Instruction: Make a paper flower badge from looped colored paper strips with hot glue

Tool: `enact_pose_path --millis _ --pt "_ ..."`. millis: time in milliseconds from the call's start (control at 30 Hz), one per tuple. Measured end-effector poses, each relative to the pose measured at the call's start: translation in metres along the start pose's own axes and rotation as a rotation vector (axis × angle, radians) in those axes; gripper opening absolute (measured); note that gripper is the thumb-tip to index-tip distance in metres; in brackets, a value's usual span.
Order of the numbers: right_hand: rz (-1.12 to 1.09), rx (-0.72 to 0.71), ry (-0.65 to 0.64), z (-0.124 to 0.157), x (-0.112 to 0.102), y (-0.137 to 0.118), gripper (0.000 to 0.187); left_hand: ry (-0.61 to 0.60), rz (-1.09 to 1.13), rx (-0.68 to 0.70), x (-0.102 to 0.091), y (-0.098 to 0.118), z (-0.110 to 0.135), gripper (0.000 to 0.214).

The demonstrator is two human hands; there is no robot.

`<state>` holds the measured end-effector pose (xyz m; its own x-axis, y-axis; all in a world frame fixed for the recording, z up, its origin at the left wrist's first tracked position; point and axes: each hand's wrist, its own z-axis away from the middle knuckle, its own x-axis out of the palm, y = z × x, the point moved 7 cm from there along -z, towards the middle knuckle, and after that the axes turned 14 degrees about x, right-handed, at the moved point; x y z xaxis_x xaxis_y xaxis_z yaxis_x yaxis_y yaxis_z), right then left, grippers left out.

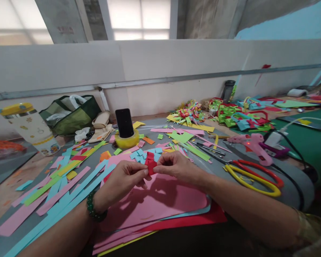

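My left hand (124, 179) and my right hand (176, 167) meet above a stack of pink and red paper sheets (173, 205). Both pinch a small folded red paper piece (150, 164) between thumbs and fingertips. A green bead bracelet (92, 210) sits on my left wrist. Small blue paper squares (139, 154) lie just beyond the red piece.
Long blue, pink and green paper strips (58, 189) spread at the left. A phone stands in a yellow tape roll (126, 140). Red and yellow scissors (254, 176) and a pink glue gun (252, 144) lie at the right. Finished paper shapes (230, 114) pile at the back.
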<state>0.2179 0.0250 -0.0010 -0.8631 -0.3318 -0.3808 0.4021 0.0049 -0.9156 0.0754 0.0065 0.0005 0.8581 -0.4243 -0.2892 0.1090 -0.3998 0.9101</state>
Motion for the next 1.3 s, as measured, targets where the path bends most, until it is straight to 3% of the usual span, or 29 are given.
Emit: enact_pose_path --millis 233,500,667,733,900,967,1067,1200,1300 --pt "-0.072 -0.071 0.018 0.005 0.001 -0.007 0.021 -0.047 -0.084 0.016 0.004 -0.003 0.001 0.022" --pt "-0.157 -0.132 -0.072 0.011 0.011 -0.012 0.021 -0.067 -0.022 -0.045 0.010 -0.004 0.004 0.019" --pt "-0.123 -0.156 -0.087 0.014 0.012 -0.015 0.020 -0.068 -0.112 0.041 0.011 0.001 0.002 0.013" --pt "-0.132 -0.204 -0.025 0.013 0.002 -0.017 0.024 0.016 -0.128 0.051 0.001 0.002 0.000 0.011" --pt "-0.421 -0.339 0.301 0.010 -0.049 -0.016 0.016 0.431 0.093 0.003 -0.050 -0.004 0.000 0.018" --pt "-0.457 -0.326 0.311 0.007 -0.054 -0.014 0.016 0.470 0.117 0.005 -0.058 -0.006 -0.001 0.018" --pt "-0.421 -0.279 0.266 0.005 -0.049 -0.014 0.022 0.382 0.089 -0.019 -0.049 -0.009 -0.004 0.017" --pt "-0.336 -0.275 0.239 0.006 -0.040 -0.017 0.025 0.152 0.018 -0.070 -0.019 -0.016 -0.009 0.015" --pt "-0.285 -0.267 0.238 0.005 -0.039 -0.016 0.023 -0.002 -0.085 -0.080 -0.010 -0.019 -0.011 0.025"
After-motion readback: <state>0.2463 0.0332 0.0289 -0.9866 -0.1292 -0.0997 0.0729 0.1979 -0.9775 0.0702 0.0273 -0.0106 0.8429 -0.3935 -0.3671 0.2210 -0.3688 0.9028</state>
